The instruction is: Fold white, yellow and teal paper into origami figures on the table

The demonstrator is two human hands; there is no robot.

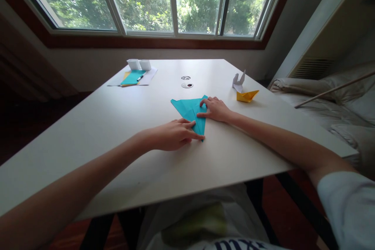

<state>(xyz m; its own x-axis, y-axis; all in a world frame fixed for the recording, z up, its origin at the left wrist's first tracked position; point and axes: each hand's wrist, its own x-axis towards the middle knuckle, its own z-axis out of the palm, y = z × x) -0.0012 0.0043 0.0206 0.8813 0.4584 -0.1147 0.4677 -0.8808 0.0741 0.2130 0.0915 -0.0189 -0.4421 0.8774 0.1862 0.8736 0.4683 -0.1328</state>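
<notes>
A folded sheet of blue origami paper (187,106) lies flat on the white table (123,117), its narrow point toward me. My left hand (175,134) rests on its lower part with fingers stretched out, one fingertip at the pointed lower end. On the paper's upper right edge lies my right hand (216,109), fingers spread and pressing down, thumb on the paper's middle. Crease lines show between the two hands. Neither hand is wrapped round the paper.
A yellow paper boat (247,96) and a white folded-paper figure (238,82) stand at the right. At the back left, blue paper (133,77), a pen (141,77) and white blocks (139,65) sit together. Two round pieces (186,85) lie behind the paper.
</notes>
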